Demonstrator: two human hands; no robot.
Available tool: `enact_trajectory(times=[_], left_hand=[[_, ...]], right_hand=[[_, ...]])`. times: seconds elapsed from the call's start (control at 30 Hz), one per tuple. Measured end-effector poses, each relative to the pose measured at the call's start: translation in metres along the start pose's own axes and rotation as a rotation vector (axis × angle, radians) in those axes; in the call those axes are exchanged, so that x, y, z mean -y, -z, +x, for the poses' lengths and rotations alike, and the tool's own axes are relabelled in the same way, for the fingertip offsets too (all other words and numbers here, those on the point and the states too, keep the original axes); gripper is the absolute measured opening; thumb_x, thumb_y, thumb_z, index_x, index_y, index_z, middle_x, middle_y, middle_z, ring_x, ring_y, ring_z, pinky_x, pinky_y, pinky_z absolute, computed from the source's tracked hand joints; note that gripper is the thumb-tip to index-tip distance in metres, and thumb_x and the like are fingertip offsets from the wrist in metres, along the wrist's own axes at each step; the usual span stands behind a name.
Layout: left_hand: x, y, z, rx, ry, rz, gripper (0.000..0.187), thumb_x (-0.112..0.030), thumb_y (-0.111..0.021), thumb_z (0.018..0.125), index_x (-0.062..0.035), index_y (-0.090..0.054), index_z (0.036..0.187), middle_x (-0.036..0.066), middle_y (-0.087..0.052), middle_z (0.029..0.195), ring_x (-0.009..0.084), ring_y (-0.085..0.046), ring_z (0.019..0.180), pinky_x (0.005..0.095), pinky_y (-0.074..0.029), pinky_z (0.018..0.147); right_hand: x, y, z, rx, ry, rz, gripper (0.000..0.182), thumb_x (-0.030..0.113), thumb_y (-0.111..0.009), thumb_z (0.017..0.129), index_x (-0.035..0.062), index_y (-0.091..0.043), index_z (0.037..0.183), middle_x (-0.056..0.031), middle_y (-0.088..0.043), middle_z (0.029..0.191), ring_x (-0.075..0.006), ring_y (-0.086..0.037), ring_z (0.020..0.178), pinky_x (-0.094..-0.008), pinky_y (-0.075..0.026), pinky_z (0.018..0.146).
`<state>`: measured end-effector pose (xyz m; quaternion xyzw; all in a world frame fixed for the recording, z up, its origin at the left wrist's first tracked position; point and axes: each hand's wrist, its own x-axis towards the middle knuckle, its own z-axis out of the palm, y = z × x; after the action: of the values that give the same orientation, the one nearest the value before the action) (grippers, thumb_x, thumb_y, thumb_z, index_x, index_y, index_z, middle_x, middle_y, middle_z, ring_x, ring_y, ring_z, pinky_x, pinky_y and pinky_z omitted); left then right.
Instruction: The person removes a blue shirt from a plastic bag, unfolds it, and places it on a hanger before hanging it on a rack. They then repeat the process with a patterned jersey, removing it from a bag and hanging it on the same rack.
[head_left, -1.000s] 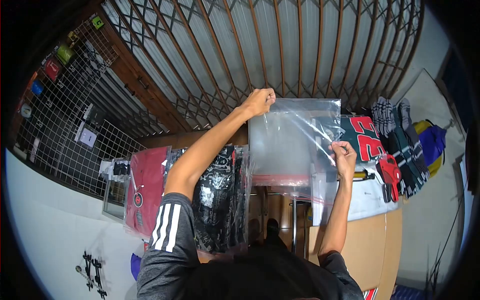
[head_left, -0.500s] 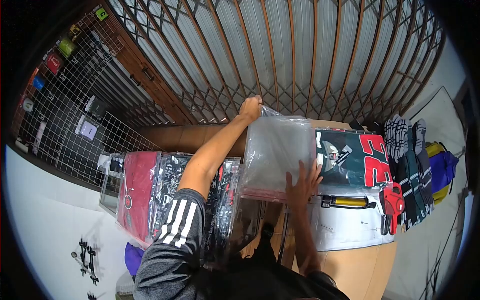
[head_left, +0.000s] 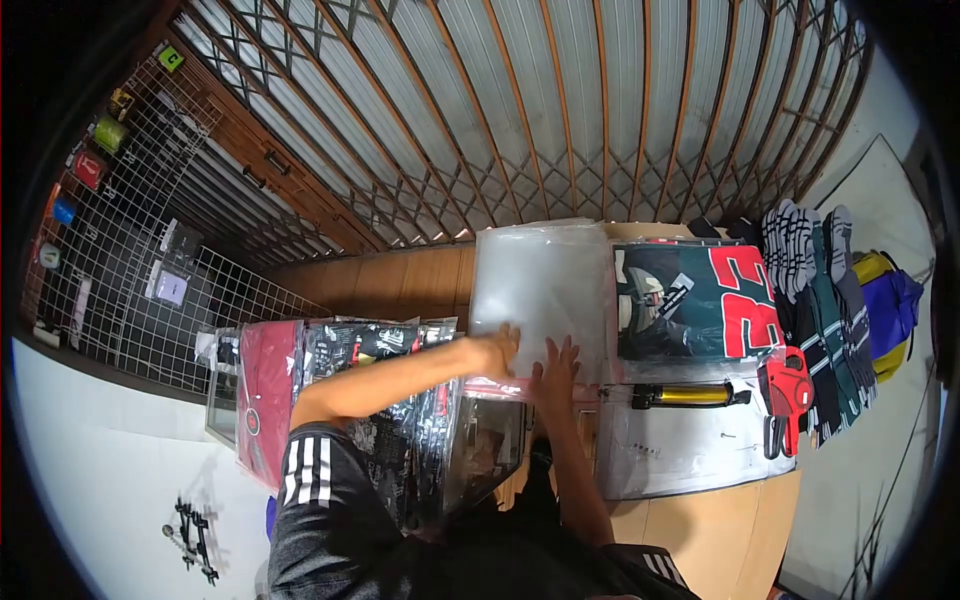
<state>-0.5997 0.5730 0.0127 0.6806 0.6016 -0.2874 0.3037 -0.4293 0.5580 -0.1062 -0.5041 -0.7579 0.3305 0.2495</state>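
Observation:
A stack of clear plastic bags [head_left: 540, 275] with a pinkish near edge lies in front of me. My left hand [head_left: 496, 352] rests at the near left part of the stack, its fingers apart. Close beside it, my right hand [head_left: 556, 376] lies on the near edge with fingers spread. Right of the stack is a bagged dark green garment [head_left: 690, 305] with red letters. Bagged black printed garments [head_left: 385, 440] lie on the left, partly behind my left arm.
A bagged red garment [head_left: 268, 390] is at the far left. A yellow and black pump [head_left: 690, 396], a red tool [head_left: 788, 390] and a white package [head_left: 690, 450] lie at the right. Socks [head_left: 795, 255] hang beyond them. A folding metal gate [head_left: 560, 110] stands behind.
My left hand has come down from the far left corner of the plastic stack to its near edge. My right hand has shifted left and slightly nearer to me.

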Motion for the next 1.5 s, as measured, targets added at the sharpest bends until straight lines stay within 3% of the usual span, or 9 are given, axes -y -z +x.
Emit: enact_trajectory(times=[0.17, 0.33, 0.53, 0.77, 0.87, 0.97, 1.2, 1.33, 1.5], left_hand=[[-0.050, -0.042, -0.003, 0.219, 0.091, 0.385, 0.114, -0.060, -0.067, 0.097, 0.0099, -0.008, 0.165, 0.030, -0.011, 0.174, 0.0503, -0.018, 0.159, 0.0652, -0.042, 0.118], [-0.036, -0.087, 0.045, 0.017, 0.033, 0.256, 0.098, -0.051, -0.061, 0.102, 0.0043, -0.013, 0.167, 0.044, -0.013, 0.167, 0.0650, -0.044, 0.140, 0.0734, -0.046, 0.108], [-0.033, -0.086, 0.059, 0.131, -0.125, 0.312, 0.083, -0.048, -0.049, 0.108, 0.0093, -0.024, 0.163, 0.037, -0.009, 0.171, 0.0605, -0.016, 0.156, 0.0838, -0.030, 0.111], [-0.076, -0.082, -0.003, -0.102, 0.182, 0.004, 0.110, -0.057, -0.066, 0.097, -0.0123, 0.002, 0.172, 0.033, -0.002, 0.174, 0.0589, -0.011, 0.158, 0.0814, -0.029, 0.114], [-0.063, -0.137, 0.025, -0.169, 0.077, 0.045, 0.116, -0.054, -0.073, 0.092, -0.0165, 0.001, 0.172, 0.030, 0.000, 0.175, 0.0580, -0.009, 0.158, 0.0793, -0.033, 0.114], [-0.060, -0.092, -0.011, 0.047, 0.084, -0.183, 0.118, -0.050, -0.077, 0.090, -0.0150, 0.000, 0.172, 0.033, 0.000, 0.174, 0.0604, -0.017, 0.156, 0.0792, -0.034, 0.113], [-0.063, -0.068, -0.049, -0.016, 0.043, -0.085, 0.110, -0.058, -0.070, 0.094, -0.0018, -0.012, 0.169, 0.042, -0.025, 0.165, 0.0508, -0.037, 0.152, 0.0601, -0.039, 0.120], [-0.068, -0.067, -0.124, -0.254, -0.312, -0.097, 0.094, -0.055, -0.062, 0.101, 0.0033, -0.026, 0.164, 0.042, -0.034, 0.161, 0.0504, -0.042, 0.148, 0.0538, -0.038, 0.123], [-0.073, -0.103, -0.270, -0.454, -0.652, -0.290, 0.079, -0.045, -0.060, 0.106, 0.0067, -0.034, 0.160, 0.035, -0.043, 0.159, 0.0482, -0.047, 0.144, 0.0482, -0.040, 0.122]], right_hand=[[-0.018, -0.006, 0.035, 0.006, 0.054, 0.302, 0.061, 0.010, -0.065, 0.097, 0.0042, -0.047, 0.155, -0.0342, -0.031, 0.165, -0.0579, -0.029, 0.152, -0.0680, -0.024, 0.124], [-0.008, 0.003, 0.055, -0.103, -0.010, 0.132, 0.061, 0.013, -0.067, 0.097, 0.0045, -0.048, 0.154, -0.0344, -0.033, 0.165, -0.0596, -0.027, 0.152, -0.0683, -0.022, 0.125], [-0.036, -0.007, 0.103, -0.042, -0.024, 0.097, 0.063, 0.020, -0.070, 0.096, 0.0054, -0.049, 0.154, -0.0355, -0.034, 0.163, -0.0604, -0.026, 0.152, -0.0703, -0.023, 0.123], [-0.007, 0.011, 0.061, -0.162, 0.037, 0.096, 0.057, 0.019, -0.065, 0.100, 0.0070, -0.048, 0.154, -0.0340, -0.035, 0.163, -0.0586, -0.027, 0.152, -0.0688, -0.021, 0.124], [0.010, 0.019, 0.009, -0.220, -0.040, 0.047, 0.053, 0.015, -0.061, 0.102, 0.0060, -0.049, 0.153, -0.0320, -0.036, 0.164, -0.0570, -0.027, 0.153, -0.0684, -0.019, 0.125], [-0.003, 0.011, -0.022, -0.287, -0.030, 0.032, 0.048, 0.012, -0.060, 0.102, 0.0046, -0.054, 0.149, -0.0324, -0.038, 0.163, -0.0553, -0.029, 0.154, -0.0696, -0.019, 0.124], [-0.024, 0.023, -0.030, -0.364, -0.054, 0.173, 0.044, 0.011, -0.063, 0.097, -0.0020, -0.063, 0.139, -0.0344, -0.051, 0.153, -0.0479, -0.049, 0.144, -0.0468, -0.039, 0.121], [0.009, 0.045, -0.066, -0.392, 0.058, 0.223, 0.041, 0.006, -0.058, 0.098, -0.0056, -0.062, 0.137, -0.0323, -0.053, 0.151, -0.0477, -0.050, 0.143, -0.0486, -0.037, 0.123], [0.038, 0.020, -0.182, -0.347, 0.073, 0.213, 0.033, 0.015, -0.060, 0.103, -0.0012, -0.067, 0.131, -0.0269, -0.072, 0.124, -0.0404, -0.072, 0.113, -0.0451, -0.056, 0.095]])
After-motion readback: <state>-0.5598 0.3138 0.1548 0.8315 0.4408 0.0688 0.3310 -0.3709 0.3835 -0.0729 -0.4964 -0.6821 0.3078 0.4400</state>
